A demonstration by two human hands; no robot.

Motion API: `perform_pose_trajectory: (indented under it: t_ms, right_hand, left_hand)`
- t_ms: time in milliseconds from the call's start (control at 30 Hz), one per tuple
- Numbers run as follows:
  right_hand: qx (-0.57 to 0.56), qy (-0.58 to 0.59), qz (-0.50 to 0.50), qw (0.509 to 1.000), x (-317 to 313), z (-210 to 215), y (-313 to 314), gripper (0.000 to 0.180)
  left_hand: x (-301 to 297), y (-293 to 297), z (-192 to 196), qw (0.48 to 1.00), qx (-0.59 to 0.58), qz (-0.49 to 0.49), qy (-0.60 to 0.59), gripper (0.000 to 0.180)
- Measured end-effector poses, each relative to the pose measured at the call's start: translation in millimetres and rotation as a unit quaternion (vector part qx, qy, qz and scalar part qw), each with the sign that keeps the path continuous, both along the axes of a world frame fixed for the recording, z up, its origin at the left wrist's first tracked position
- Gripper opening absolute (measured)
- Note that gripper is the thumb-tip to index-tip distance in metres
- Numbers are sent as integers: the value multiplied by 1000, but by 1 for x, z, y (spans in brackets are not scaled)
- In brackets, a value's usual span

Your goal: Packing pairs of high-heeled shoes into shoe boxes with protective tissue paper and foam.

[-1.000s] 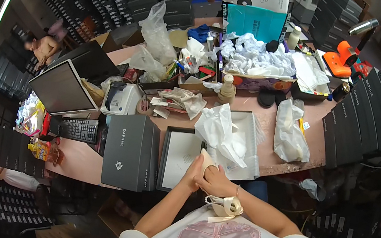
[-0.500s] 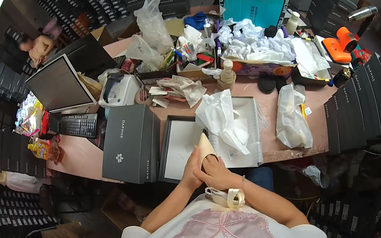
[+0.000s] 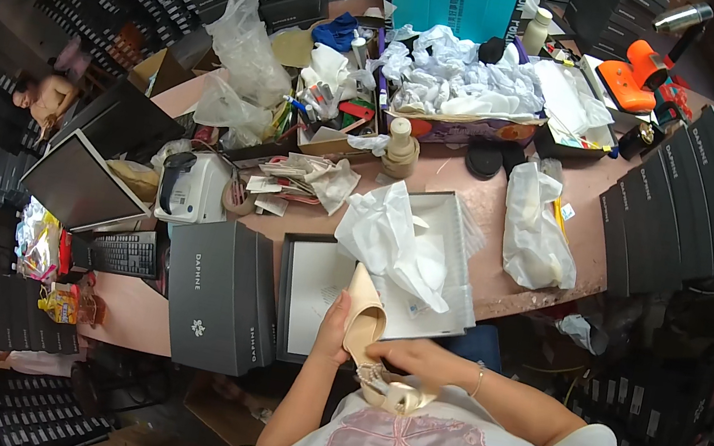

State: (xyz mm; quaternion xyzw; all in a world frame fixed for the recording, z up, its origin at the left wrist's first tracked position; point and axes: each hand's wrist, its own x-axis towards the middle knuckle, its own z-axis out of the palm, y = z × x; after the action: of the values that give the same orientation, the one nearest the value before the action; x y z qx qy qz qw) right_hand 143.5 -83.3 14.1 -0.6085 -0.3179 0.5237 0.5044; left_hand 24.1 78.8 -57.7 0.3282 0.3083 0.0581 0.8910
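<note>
A cream pointed-toe shoe (image 3: 363, 314) is held up in front of my chest, its toe pointing toward the table. My left hand (image 3: 330, 330) is closed around the side of the shoe. Over the heel end, beside the shoe's opening, is my right hand (image 3: 428, 363), its fingers smeared by motion. A shiny cream ankle strap (image 3: 393, 393) hangs at the heel, close to my shirt. Just beyond the shoe, an open shoebox (image 3: 281, 295) and a white-lined tray (image 3: 460, 269) lie on the table, with crumpled white tissue paper (image 3: 397, 239) over them.
A closed dark shoebox (image 3: 217, 294) stands left, beside a keyboard (image 3: 123, 252) and monitor (image 3: 85, 182). A bottle (image 3: 400, 150) and a box of crumpled paper (image 3: 458, 127) are farther back. A plastic bag (image 3: 540, 230) and stacked dark boxes (image 3: 662, 203) stand right.
My right hand has come out of the shoe's opening and moved back toward the heel. The shoe is lower and nearer to me, with its inside showing. The view has shifted slightly.
</note>
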Motion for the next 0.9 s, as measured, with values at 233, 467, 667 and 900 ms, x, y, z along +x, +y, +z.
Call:
perform_pose_trajectory:
  t_ms: [233,467,667,900]
  right_hand:
    - [55,-300,-315,899,132,-65,89,53]
    - [-11,-502,90,860,57,-150,44,13]
    - [-90,-294,310,900,117,-96,26,15]
    - [-159,-475,-57,864,178,-119,101,17]
  left_hand:
    - [7,-64,52,972,-229,0,-60,83]
    - [42,-33,28,985,-151,79,9,69]
    - [87,-24,0,983,-102,75,135,50]
    - [83,-24,-12,985,-107,27,134,51]
